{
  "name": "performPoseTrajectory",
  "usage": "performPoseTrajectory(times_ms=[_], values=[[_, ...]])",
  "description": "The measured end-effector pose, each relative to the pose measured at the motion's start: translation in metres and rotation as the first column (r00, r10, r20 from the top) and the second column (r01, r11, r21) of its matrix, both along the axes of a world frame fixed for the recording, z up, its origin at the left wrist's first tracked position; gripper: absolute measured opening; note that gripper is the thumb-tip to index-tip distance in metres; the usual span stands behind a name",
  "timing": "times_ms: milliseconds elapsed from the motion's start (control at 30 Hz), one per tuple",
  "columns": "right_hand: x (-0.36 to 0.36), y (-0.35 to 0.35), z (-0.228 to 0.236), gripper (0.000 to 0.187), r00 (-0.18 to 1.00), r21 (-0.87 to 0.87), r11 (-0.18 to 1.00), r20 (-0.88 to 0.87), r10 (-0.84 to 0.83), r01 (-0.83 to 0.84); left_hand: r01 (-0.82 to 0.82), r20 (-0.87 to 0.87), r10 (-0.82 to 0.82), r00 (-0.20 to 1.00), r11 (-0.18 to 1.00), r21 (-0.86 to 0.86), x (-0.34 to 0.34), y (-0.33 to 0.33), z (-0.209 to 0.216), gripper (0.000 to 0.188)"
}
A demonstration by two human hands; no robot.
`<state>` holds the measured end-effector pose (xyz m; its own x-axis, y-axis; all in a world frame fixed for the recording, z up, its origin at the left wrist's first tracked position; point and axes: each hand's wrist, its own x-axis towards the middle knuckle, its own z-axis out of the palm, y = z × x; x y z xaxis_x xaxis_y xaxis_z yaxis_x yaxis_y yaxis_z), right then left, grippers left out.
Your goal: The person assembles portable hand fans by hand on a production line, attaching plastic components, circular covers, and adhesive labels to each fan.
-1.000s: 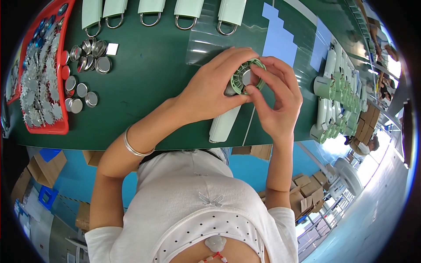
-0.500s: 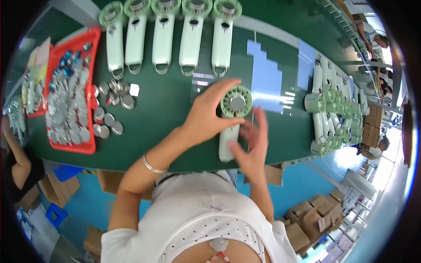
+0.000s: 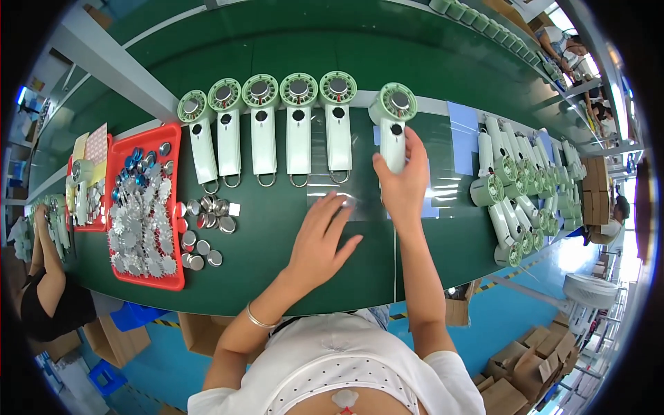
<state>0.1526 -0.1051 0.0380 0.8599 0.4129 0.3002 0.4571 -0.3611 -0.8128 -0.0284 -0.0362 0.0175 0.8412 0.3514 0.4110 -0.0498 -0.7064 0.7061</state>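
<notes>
My right hand (image 3: 404,181) grips the lower handle of a pale green handheld fan (image 3: 393,142), whose round head points away from me. To its left, my left hand (image 3: 319,242) hovers over the green tabletop, fingers spread and holding nothing. Beyond it stretches a row of several similar fans (image 3: 299,131), heads at the far end and metal loops at the near end. Each head carries a round silver disc at its centre. Loose silver round caps (image 3: 207,214) lie in a cluster left of my left hand.
A red tray (image 3: 181,200) of toothed silver discs and blue pieces sits at left. Blue sheets (image 3: 462,138) lie right of my right hand, before stacks of green fan bodies (image 3: 515,187). Another person's arm (image 3: 50,242) reaches in at far left; cardboard boxes (image 3: 529,363) stand on the floor.
The fan has moved away from me, from between both hands to the right of the row, held by the right hand alone. My left hand has let go and opened. The view has shifted.
</notes>
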Motion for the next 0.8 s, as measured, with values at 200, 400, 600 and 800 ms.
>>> performPoseTrajectory(times_ms=[200, 400, 600, 800], values=[[0.019, 0.042, -0.021, 0.063, 0.995, -0.165, 0.983, 0.083, -0.063, 0.077, 0.003, -0.119, 0.013, 0.993, 0.991, 0.132, -0.002, -0.005, -0.011, 0.044], [0.018, 0.035, -0.032, 0.067, 0.973, -0.31, 0.942, 0.224, -0.061, 0.13, 0.046, -0.164, -0.024, 0.986, 0.991, 0.13, 0.003, -0.011, -0.013, 0.043], [0.019, -0.038, 0.012, 0.059, 0.88, -0.135, 0.962, 0.449, -0.153, 0.236, 0.009, -0.162, 0.012, 0.987, 0.992, 0.127, -0.008, -0.002, -0.014, 0.037], [0.061, -0.215, -0.001, 0.056, 0.752, -0.336, 0.709, 0.512, -0.416, 0.62, 0.04, -0.14, -0.025, 0.99, 0.993, 0.111, 0.001, -0.007, -0.011, 0.036]])
